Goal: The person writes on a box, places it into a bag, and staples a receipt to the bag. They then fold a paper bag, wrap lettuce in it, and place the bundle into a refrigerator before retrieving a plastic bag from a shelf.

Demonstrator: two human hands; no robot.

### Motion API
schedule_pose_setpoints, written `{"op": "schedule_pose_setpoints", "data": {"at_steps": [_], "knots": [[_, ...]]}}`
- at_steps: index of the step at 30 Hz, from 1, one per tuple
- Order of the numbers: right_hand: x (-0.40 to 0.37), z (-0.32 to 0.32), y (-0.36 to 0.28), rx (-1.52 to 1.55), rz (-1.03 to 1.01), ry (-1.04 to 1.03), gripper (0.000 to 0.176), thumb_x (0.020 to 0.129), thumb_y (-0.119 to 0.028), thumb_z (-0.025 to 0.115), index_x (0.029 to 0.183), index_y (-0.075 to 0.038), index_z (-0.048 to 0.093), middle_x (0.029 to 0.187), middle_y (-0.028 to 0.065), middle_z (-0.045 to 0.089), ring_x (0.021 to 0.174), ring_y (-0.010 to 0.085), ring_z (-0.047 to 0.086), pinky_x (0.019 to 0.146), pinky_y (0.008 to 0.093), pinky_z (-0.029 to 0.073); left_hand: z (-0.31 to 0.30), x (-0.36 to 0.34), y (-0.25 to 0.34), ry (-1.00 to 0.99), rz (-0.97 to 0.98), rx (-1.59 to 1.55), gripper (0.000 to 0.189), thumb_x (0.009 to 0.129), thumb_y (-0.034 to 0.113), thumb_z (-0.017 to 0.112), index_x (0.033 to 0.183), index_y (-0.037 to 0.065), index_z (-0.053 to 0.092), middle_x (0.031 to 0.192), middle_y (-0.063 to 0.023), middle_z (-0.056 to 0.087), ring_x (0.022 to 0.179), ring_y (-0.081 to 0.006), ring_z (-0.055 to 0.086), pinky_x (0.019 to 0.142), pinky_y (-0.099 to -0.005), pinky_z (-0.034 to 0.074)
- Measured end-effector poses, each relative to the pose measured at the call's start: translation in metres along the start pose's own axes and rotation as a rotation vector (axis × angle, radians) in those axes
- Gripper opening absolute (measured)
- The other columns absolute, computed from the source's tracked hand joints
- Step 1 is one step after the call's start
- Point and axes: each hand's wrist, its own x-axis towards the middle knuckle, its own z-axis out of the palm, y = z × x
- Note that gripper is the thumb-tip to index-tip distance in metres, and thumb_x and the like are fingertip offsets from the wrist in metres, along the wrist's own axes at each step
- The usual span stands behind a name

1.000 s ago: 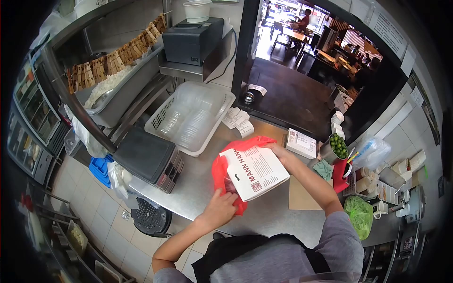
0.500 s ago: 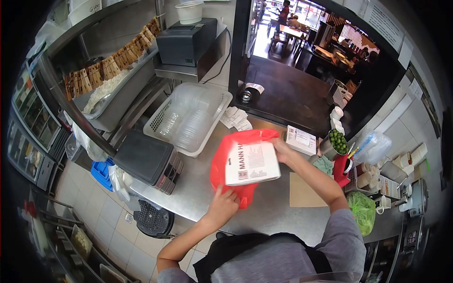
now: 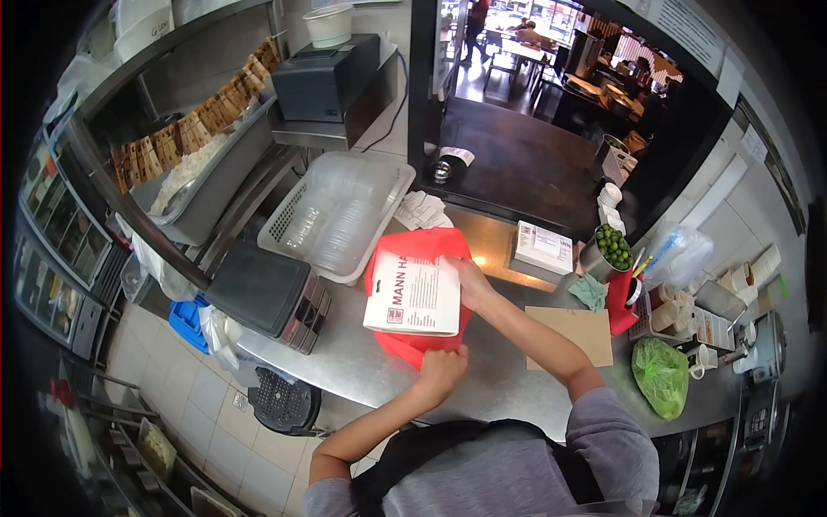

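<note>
A white takeout box (image 3: 418,297) with dark red "MANN HA" lettering and small print lies partly inside a red plastic bag (image 3: 401,347) over the steel counter. Red plastic shows behind the box and along its right and lower sides. At the lower edge, my left hand (image 3: 442,370) is closed in a fist on the bag. My right hand (image 3: 469,284) grips the box at its upper right corner, against the bag's edge; some of its fingers are hidden.
Left stand a basket of clear plastic containers (image 3: 332,250) and a dark-lidded box (image 3: 258,289). Right lie brown paper (image 3: 573,336), another white box (image 3: 543,246), a green cloth (image 3: 589,293), a can of green limes (image 3: 613,247) and a green plastic bag (image 3: 660,377). Receipts (image 3: 420,209) lie behind.
The box and the red bag have moved left, and more of the bag now surrounds the box. My left hand has shifted right along the bag's lower edge; my right hand has moved left.
</note>
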Motion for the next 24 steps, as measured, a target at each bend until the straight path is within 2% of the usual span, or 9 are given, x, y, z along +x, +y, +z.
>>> {"op": "schedule_pose_setpoints", "data": {"at_steps": [4,7,10,12,14,17,18,20,24], "knots": [[-0.008,-0.009,-0.027,-0.433,-0.116,-0.172,0.033,0.085,-0.015,0.055,0.116,-0.003,0.054,0.115,0.0141,0.057,0.103,0.0238,0.058,0.086,0.0325,0.046,-0.061,0.002,-0.013,-0.106,-0.028,-0.099,0.020,0.084,0.024,0.054,0.090,0.005,0.051,0.070,-0.0182,0.063,0.057,-0.0276,0.064,0.048,-0.0405,0.048],[-0.003,-0.021,-0.084,-1.554,-0.222,-0.317,0.034,0.083,-0.017,0.058,0.114,-0.005,0.055,0.112,0.0168,0.058,0.102,0.0283,0.057,0.088,0.0353,0.045,-0.134,0.015,-0.057,-0.308,-0.034,-0.258,0.036,0.081,0.035,0.060,0.100,0.006,0.051,0.073,-0.0178,0.063,0.075,-0.0357,0.063,0.065,-0.0438,0.049],[-0.017,0.027,-0.127,-1.885,-0.244,-0.221,0.040,0.076,-0.021,0.067,0.111,-0.005,0.055,0.104,0.0195,0.058,0.101,0.0314,0.056,0.089,0.0388,0.043,-0.153,0.032,-0.108,-0.290,0.116,-0.793,0.031,0.075,0.031,0.071,0.089,0.005,0.061,0.076,-0.0073,0.063,0.072,-0.0199,0.061,0.066,-0.0321,0.046],[-0.043,0.068,-0.158,-1.772,-0.285,-0.064,0.055,0.066,-0.024,0.076,0.112,-0.004,0.052,0.106,0.0196,0.055,0.103,0.0354,0.052,0.088,0.0417,0.041,-0.185,0.031,-0.105,-0.340,0.032,-0.730,0.033,0.071,0.025,0.073,0.091,0.002,0.061,0.085,-0.0124,0.064,0.082,-0.0256,0.062,0.070,-0.0323,0.047],[-0.028,0.074,-0.144,-1.904,-0.836,-0.030,0.080,0.058,-0.025,0.082,0.125,-0.008,0.042,0.116,0.0181,0.048,0.108,0.0370,0.048,0.086,0.0398,0.042,-0.187,0.026,-0.095,-0.257,0.159,-0.595,0.032,0.070,0.020,0.072,0.093,0.002,0.059,0.086,-0.0133,0.064,0.084,-0.0280,0.062,0.072,-0.0346,0.047],[0.019,0.070,-0.110,-1.789,-0.826,-0.189,0.102,0.058,-0.020,0.081,0.139,-0.013,0.021,0.120,0.0199,0.046,0.107,0.0368,0.050,0.084,0.0364,0.044,-0.179,0.014,-0.078,-0.248,0.243,-0.501,0.033,0.070,0.015,0.070,0.097,0.002,0.057,0.088,-0.0162,0.063,0.088,-0.0322,0.060,0.076,-0.0385,0.047],[0.028,0.067,-0.110,-1.439,-0.526,-0.442,0.088,0.065,-0.014,0.075,0.138,-0.011,0.026,0.110,0.0204,0.056,0.096,0.0317,0.058,0.079,0.0356,0.048,-0.183,0.008,-0.074,-0.258,0.245,-0.463,0.034,0.070,0.012,0.068,0.099,0.002,0.056,0.090,-0.0174,0.063,0.089,-0.0339,0.059,0.078,-0.0400,0.046],[0.055,0.052,-0.091,-1.011,-0.590,-0.654,0.050,0.074,-0.005,0.063,0.122,-0.006,0.051,0.084,0.0082,0.064,0.073,0.0167,0.061,0.067,0.0297,0.050,-0.194,-0.008,-0.070,-0.250,0.233,-0.414,0.033,0.071,0.006,0.064,0.101,0.001,0.055,0.099,-0.0188,0.060,0.095,-0.0351,0.057,0.082,-0.0399,0.045],[-0.020,0.042,-0.141,-0.751,-0.294,-0.555,0.036,0.078,0.002,0.049,0.113,-0.002,0.053,0.066,0.0032,0.053,0.048,0.0078,0.044,0.043,0.0224,0.036,-0.196,-0.021,-0.073,-0.035,0.105,-0.341,0.038,0.062,-0.010,0.052,0.097,0.003,0.056,0.099,-0.0188,0.059,0.095,-0.0369,0.055,0.080,-0.0414,0.044]]}}
